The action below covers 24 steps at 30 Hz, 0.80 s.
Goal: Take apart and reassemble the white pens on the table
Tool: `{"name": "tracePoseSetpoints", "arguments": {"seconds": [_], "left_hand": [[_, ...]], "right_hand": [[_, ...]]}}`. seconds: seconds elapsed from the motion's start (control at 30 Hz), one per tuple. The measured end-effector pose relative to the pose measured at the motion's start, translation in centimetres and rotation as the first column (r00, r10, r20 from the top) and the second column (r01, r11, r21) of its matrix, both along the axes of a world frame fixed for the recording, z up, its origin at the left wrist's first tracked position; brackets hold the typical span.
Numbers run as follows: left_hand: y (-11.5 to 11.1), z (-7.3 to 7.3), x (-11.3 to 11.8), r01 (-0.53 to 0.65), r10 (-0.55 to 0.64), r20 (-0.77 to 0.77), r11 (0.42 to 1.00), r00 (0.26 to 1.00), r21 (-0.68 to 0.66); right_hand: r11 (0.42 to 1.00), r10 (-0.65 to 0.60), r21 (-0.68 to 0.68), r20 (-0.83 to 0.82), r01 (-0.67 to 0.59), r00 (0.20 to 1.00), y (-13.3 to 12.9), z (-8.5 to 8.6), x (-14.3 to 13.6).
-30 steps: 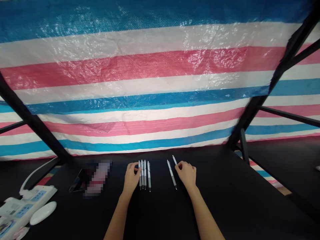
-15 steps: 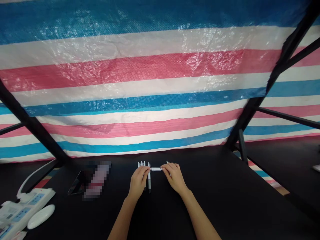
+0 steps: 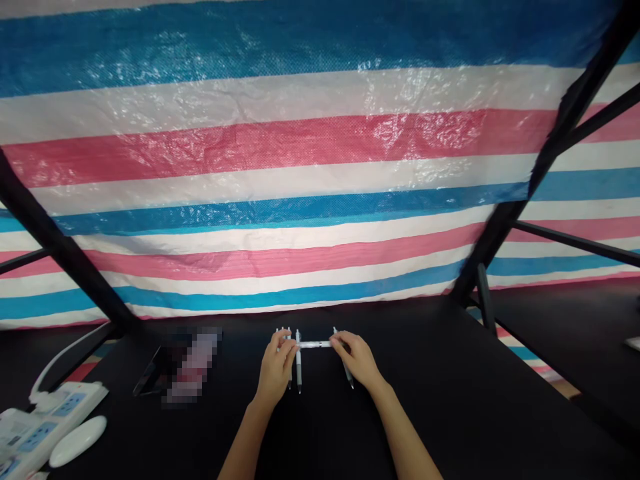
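Observation:
A white pen (image 3: 315,345) is held level between my two hands, above the black table. My left hand (image 3: 276,365) pinches its left end, and my right hand (image 3: 356,357) pinches its right end. An upright-lying white and grey pen (image 3: 299,367) rests just right of my left hand. More white pens (image 3: 289,383) lie beneath my left hand, mostly hidden by it. Another pen (image 3: 349,378) lies slanted under my right hand, its grey tip showing below the fingers.
On the left are a dark phone-like object (image 3: 150,370) beside a pixelated patch, a white power strip (image 3: 65,407) with a cable, and a white oval object (image 3: 79,441). Black frame bars (image 3: 493,243) and a striped sheet (image 3: 300,213) stand behind the black table (image 3: 450,400).
My right hand has moved slightly right, and more of the held pen shows between my hands. The slanted pen under my right hand is now more visible.

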<state>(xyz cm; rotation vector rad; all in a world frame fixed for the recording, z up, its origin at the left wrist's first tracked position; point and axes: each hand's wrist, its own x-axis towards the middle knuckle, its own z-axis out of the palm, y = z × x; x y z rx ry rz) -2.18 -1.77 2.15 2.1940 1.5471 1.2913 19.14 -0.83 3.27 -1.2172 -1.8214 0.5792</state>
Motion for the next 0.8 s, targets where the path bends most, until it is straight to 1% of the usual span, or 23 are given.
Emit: {"name": "tracePoseSetpoints", "arguments": {"seconds": [0.07, 0.13, 0.2, 0.33, 0.53, 0.63, 0.8], "left_hand": [[0.07, -0.12, -0.19, -0.025, 0.025, 0.029, 1.0, 0.999, -0.005], [0.05, -0.1, -0.26, -0.027, 0.028, 0.045, 0.999, 0.999, -0.017], [0.0, 0.02, -0.21, -0.02, 0.022, 0.049, 0.999, 0.999, -0.028], [-0.06, 0.13, -0.01, -0.012, 0.013, 0.043, 1.0, 0.999, -0.018], [-0.04, -0.21, 0.31, -0.021, 0.02, 0.062, 1.0, 0.998, 0.02], [-0.02, -0.24, 0.5, -0.032, 0.03, 0.088, 0.999, 0.996, 0.018], [0.12, -0.03, 0.58, -0.041, 0.038, 0.137, 0.999, 0.99, 0.023]], "right_hand": [[0.996, 0.029, -0.084, -0.129, -0.04, 0.991, 0.37, -0.29, 0.42], [0.988, 0.05, -0.13, -0.26, -0.087, 0.964, 0.67, -0.58, 0.55], [0.976, 0.063, -0.177, -0.336, -0.129, 0.94, 0.86, -0.78, 0.45], [0.947, 0.077, -0.268, -0.351, -0.179, 0.933, 0.99, -0.93, 0.18], [0.922, 0.107, -0.315, -0.351, -0.225, 0.93, 1.03, -0.93, 0.34], [0.925, 0.123, -0.293, -0.372, -0.242, 0.92, 1.05, -0.99, 0.36], [0.96, 0.137, -0.181, -0.359, -0.213, 0.923, 0.98, -1.06, 0.05]]}}
